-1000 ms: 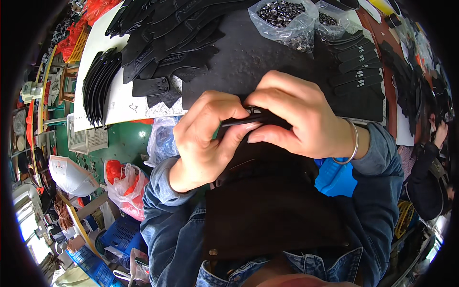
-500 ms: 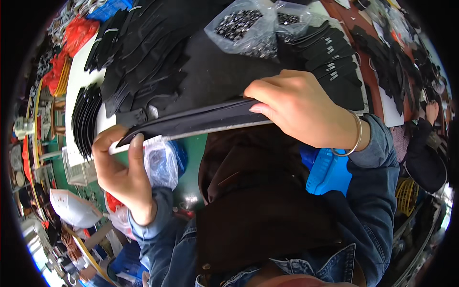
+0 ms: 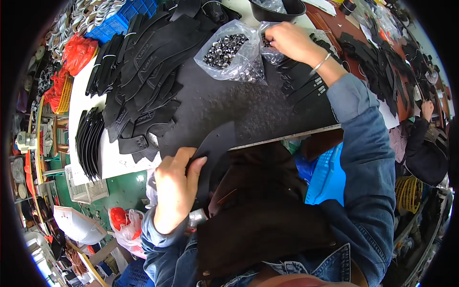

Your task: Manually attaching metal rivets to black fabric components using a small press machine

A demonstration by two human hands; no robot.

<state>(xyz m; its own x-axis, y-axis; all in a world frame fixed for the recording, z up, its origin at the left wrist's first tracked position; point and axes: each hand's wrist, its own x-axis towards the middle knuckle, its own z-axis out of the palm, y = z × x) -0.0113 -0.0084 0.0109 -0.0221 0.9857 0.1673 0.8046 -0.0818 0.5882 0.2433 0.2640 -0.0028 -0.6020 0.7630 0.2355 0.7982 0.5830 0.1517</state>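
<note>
Pinched between the thumb and fingers of my left hand [image 3: 177, 186] is a curved, flat black strap piece [image 3: 215, 146], held upright at the table's near edge. My right hand [image 3: 291, 42] reaches to the far side, its fingers bent down into a small clear plastic bag [image 3: 272, 56] of shiny metal pieces. What its fingertips grip, if anything, is hidden. Just left of that hand stands a larger open plastic bag [image 3: 256, 60], full of small rounded, shiny dark metal pieces [image 3: 224, 51]. Black straps with metal bits [image 3: 318, 86] lie below my right forearm.
Overlapping black cut pieces [image 3: 155, 62] cover the table's left side, beside a fanned stack of black strips [image 3: 89, 143]. A black tub [image 3: 279, 12] stands at the back. Below the table are a blue basket [image 3: 327, 177] and a white crate [image 3: 86, 189]. Another person [image 3: 425, 153] sits far right.
My right hand has let go of the strap piece and moved up and away to the small bag. My left hand has brought the strap piece rightward and nearer, turning it more upright.
</note>
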